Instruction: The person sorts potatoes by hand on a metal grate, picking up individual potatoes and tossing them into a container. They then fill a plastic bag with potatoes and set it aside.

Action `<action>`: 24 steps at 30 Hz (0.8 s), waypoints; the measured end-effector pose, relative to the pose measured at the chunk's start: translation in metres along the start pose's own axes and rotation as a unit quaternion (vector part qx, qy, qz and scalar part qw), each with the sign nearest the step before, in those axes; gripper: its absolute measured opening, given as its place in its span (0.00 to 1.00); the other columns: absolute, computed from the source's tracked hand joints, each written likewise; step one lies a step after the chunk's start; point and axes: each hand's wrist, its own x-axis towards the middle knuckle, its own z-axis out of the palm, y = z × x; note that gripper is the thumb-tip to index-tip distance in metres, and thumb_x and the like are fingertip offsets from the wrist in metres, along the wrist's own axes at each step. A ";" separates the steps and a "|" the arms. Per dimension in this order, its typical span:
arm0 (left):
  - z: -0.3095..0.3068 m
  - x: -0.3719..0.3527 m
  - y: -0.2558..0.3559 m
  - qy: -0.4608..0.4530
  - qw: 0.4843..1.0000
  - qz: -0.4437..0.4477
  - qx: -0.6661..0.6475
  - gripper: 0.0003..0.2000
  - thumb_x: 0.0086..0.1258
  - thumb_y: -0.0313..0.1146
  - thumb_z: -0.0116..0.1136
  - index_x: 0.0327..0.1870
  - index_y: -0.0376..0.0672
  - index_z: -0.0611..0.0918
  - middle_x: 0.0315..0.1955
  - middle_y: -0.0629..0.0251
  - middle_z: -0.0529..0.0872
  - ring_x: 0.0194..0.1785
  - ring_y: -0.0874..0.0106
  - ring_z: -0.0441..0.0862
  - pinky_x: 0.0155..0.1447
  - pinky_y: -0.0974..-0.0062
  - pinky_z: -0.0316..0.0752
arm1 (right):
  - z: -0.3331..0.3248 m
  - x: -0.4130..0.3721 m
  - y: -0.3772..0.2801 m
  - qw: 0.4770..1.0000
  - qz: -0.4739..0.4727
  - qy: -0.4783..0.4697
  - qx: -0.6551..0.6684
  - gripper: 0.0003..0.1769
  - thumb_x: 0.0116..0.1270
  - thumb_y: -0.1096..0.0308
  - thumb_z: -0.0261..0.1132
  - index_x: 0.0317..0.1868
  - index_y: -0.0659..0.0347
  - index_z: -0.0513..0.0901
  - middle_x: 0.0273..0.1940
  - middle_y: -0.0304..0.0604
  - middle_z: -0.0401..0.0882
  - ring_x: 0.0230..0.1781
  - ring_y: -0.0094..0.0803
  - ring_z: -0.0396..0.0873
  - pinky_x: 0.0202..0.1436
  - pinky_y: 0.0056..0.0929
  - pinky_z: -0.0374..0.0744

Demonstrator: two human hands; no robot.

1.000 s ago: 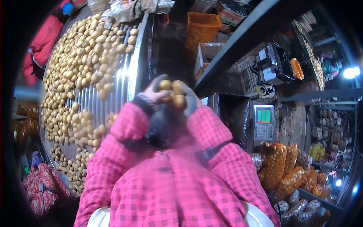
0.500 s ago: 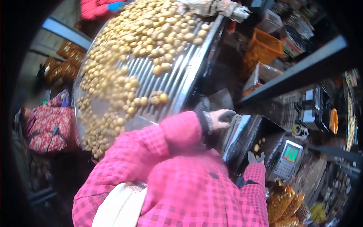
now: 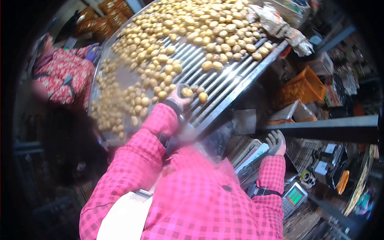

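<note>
My left hand [image 3: 179, 99], in a grey-palmed glove, is over the slatted metal table [image 3: 208, 84] at its near side. Its fingers are closed around a small potato [image 3: 186, 93]. Beside it on the slats lie a yellow potato [image 3: 203, 97] and a browner one. My right hand [image 3: 276, 143], also gloved, is raised above the dark box to my right, fingers apart and slightly curled, with nothing visible in it. Near that hand, a stack of flat panels or papers [image 3: 250, 158] leans beside the box.
A heap of potatoes [image 3: 208, 16] covers much of the table. A person in a red patterned jacket [image 3: 66, 74] stands at left. A metal beam [image 3: 332, 122] crosses beyond my right hand; a scale display [image 3: 295, 196] is nearer. An orange crate [image 3: 306, 86] stands at right.
My left hand has moved from beside the dark box onto the table and closed around a potato. My right hand has risen out of the box. The view has shifted.
</note>
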 end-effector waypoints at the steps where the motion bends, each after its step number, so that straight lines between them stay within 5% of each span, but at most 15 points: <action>1: -0.014 0.001 -0.019 0.040 0.997 0.022 -0.059 0.28 0.46 0.30 0.70 0.53 0.44 0.74 0.43 0.63 0.79 0.47 0.70 0.77 0.55 0.72 0.72 | 0.025 0.003 0.000 0.998 0.002 -0.054 -0.025 0.23 0.65 0.62 0.58 0.58 0.61 0.70 0.51 0.52 0.76 0.47 0.42 0.78 0.47 0.39 0.79; 2: -0.036 -0.001 -0.036 0.048 0.993 -0.018 -0.110 0.28 0.46 0.27 0.69 0.53 0.44 0.73 0.42 0.66 0.80 0.45 0.72 0.78 0.53 0.71 0.74 | 0.055 0.002 0.001 0.995 -0.014 -0.085 -0.059 0.21 0.65 0.65 0.59 0.57 0.62 0.72 0.49 0.51 0.78 0.46 0.41 0.78 0.45 0.38 0.80; 3: -0.059 -0.009 -0.053 0.076 0.979 0.081 -0.173 0.27 0.47 0.23 0.67 0.53 0.44 0.73 0.42 0.66 0.79 0.45 0.73 0.78 0.51 0.74 0.75 | 0.085 -0.002 0.003 0.988 -0.030 -0.117 -0.092 0.20 0.64 0.67 0.60 0.56 0.63 0.73 0.46 0.50 0.79 0.45 0.40 0.79 0.43 0.36 0.80; 7: -0.157 -0.096 -0.062 0.232 0.867 -0.119 -0.426 0.22 0.59 0.21 0.60 0.56 0.43 0.73 0.44 0.61 0.80 0.50 0.66 0.79 0.52 0.73 0.77 | 0.182 -0.022 0.034 0.897 -0.217 -0.314 -0.224 0.15 0.63 0.70 0.63 0.50 0.65 0.78 0.44 0.44 0.80 0.44 0.31 0.79 0.47 0.28 0.77; 8: -0.178 -0.123 -0.084 0.274 0.859 -0.074 -0.426 0.19 0.63 0.25 0.58 0.56 0.45 0.74 0.47 0.58 0.79 0.49 0.63 0.80 0.53 0.68 0.77 | 0.202 -0.029 0.039 0.854 -0.259 -0.354 -0.279 0.15 0.63 0.71 0.62 0.50 0.64 0.78 0.44 0.43 0.81 0.44 0.30 0.79 0.48 0.25 0.76; 9: -0.200 -0.150 -0.126 0.286 0.928 0.015 -0.238 0.18 0.65 0.29 0.56 0.56 0.47 0.74 0.48 0.59 0.79 0.48 0.62 0.80 0.55 0.62 0.75 | 0.222 -0.040 0.039 0.804 -0.301 -0.393 -0.331 0.15 0.63 0.72 0.62 0.50 0.64 0.78 0.43 0.42 0.81 0.43 0.29 0.79 0.50 0.22 0.75; 10: -0.208 -0.175 -0.115 0.354 0.834 -0.034 -0.423 0.17 0.65 0.32 0.57 0.56 0.49 0.75 0.49 0.61 0.79 0.44 0.63 0.81 0.51 0.60 0.76 | 0.243 -0.054 0.032 0.739 -0.356 -0.415 -0.394 0.16 0.60 0.73 0.63 0.50 0.60 0.79 0.44 0.44 0.81 0.44 0.34 0.79 0.51 0.24 0.74; 11: -0.217 -0.196 -0.126 0.392 0.810 -0.059 -0.432 0.15 0.64 0.34 0.58 0.52 0.49 0.76 0.41 0.66 0.81 0.38 0.64 0.81 0.43 0.63 0.79 | 0.254 -0.046 0.049 0.677 -0.408 -0.439 -0.427 0.20 0.56 0.70 0.65 0.52 0.57 0.78 0.49 0.46 0.77 0.51 0.40 0.76 0.55 0.30 0.74; 13: -0.238 -0.262 -0.193 0.268 0.834 -0.073 -0.477 0.08 0.64 0.34 0.58 0.43 0.51 0.77 0.31 0.69 0.79 0.32 0.67 0.79 0.35 0.66 0.78 | 0.270 -0.051 0.069 0.573 -0.442 -0.461 -0.514 0.25 0.55 0.66 0.66 0.56 0.51 0.76 0.57 0.47 0.72 0.57 0.43 0.71 0.58 0.36 0.72; 15: -0.224 -0.328 -0.248 0.271 0.775 -0.119 -0.559 0.03 0.63 0.32 0.58 0.34 0.52 0.77 0.24 0.71 0.76 0.27 0.70 0.77 0.30 0.69 0.78 | 0.280 -0.055 0.078 0.397 -0.408 -0.456 -0.684 0.29 0.53 0.63 0.68 0.58 0.39 0.73 0.56 0.45 0.71 0.56 0.44 0.71 0.57 0.39 0.73; 17: -0.178 -0.371 -0.243 0.471 0.627 -0.289 -0.549 0.06 0.64 0.30 0.56 0.27 0.52 0.75 0.20 0.71 0.74 0.19 0.74 0.70 0.21 0.74 0.72 | 0.285 -0.055 0.087 0.420 -0.379 -0.454 -0.689 0.25 0.52 0.64 0.68 0.52 0.44 0.74 0.52 0.45 0.72 0.52 0.45 0.73 0.52 0.41 0.75; 18: -0.157 -0.400 -0.265 0.455 0.611 -0.314 -0.567 0.09 0.66 0.30 0.53 0.23 0.52 0.73 0.18 0.71 0.73 0.17 0.74 0.69 0.19 0.74 0.68 | 0.286 -0.057 0.087 0.437 -0.354 -0.456 -0.690 0.23 0.52 0.66 0.67 0.50 0.45 0.74 0.50 0.45 0.73 0.50 0.46 0.75 0.50 0.41 0.76; 21: -0.101 -0.436 -0.274 0.508 0.520 -0.411 -0.549 0.03 0.65 0.29 0.54 0.32 0.50 0.73 0.27 0.67 0.73 0.27 0.71 0.71 0.29 0.72 0.69 | 0.289 -0.055 0.089 0.464 -0.320 -0.437 -0.701 0.20 0.52 0.68 0.65 0.46 0.51 0.71 0.46 0.48 0.78 0.46 0.49 0.78 0.45 0.42 0.76; 24: -0.070 -0.458 -0.276 0.518 0.498 -0.477 -0.506 0.07 0.63 0.29 0.54 0.41 0.48 0.73 0.37 0.62 0.73 0.36 0.68 0.72 0.39 0.70 0.70 | 0.289 -0.055 0.081 0.503 -0.296 -0.457 -0.672 0.22 0.50 0.67 0.65 0.49 0.51 0.73 0.42 0.50 0.81 0.44 0.49 0.80 0.47 0.41 0.76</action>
